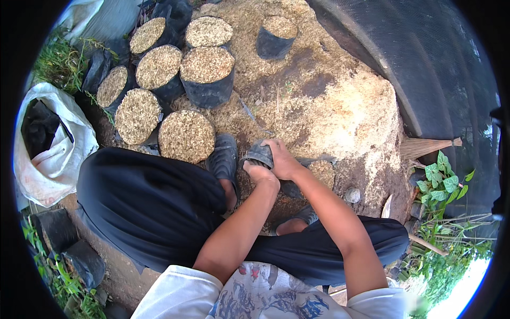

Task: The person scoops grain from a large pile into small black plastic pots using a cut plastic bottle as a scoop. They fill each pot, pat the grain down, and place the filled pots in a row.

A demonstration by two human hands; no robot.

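Observation:
Between my feet I hold a small dark grey pot-like container (pixel 257 152), tilted so that its ribbed open end faces me. My right hand (pixel 282 159) grips its right side and top. At the lower rim is my left hand (pixel 261 174), its fingers partly hidden at the opening. A black grow bag topped with pale husks (pixel 322 172) stands just behind my right forearm, which covers part of it. Left of my sandal (pixel 224 155) is a filled black grow bag (pixel 186 136), its surface level with husks.
Several more filled grow bags (pixel 207 65) crowd the upper left; another bag (pixel 277 36) stands apart. Loose husks (pixel 338 115) cover the ground ahead. A white woven sack (pixel 81 145) lies left. At right are black netting (pixel 430 75), a stick broom (pixel 428 147) and a round clear object (pixel 352 195).

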